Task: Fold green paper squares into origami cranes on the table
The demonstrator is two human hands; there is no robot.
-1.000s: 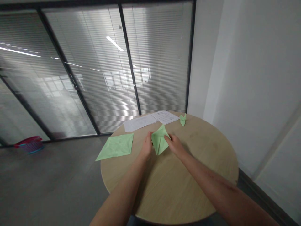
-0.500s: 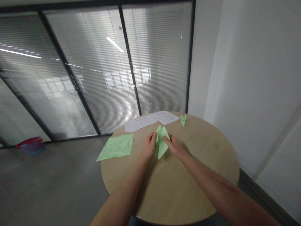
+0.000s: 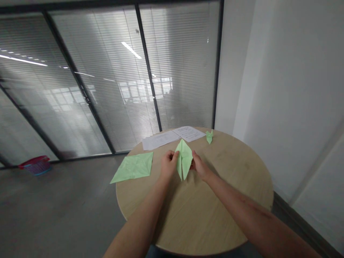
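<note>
A folded piece of light green paper is held upright over the middle of the round table, its top a point and its lower part split into two flaps. My left hand pinches its left edge between thumb and fingers. On the opposite edge, my right hand grips the paper with the thumb in front and the fingers partly hidden behind. To the left lies a creased green sheet, one corner jutting past the table edge. A small folded green paper figure sits at the far right.
White printed sheets lie along the far side of the round wooden table. A red and blue plastic basket stands on the floor at left. Behind the table is a glass partition with blinds; a white wall rises at right.
The folded paper has turned to face me more squarely, its halves drawn into a single pointed top. My right thumb has slid from its front face out to the right edge.
</note>
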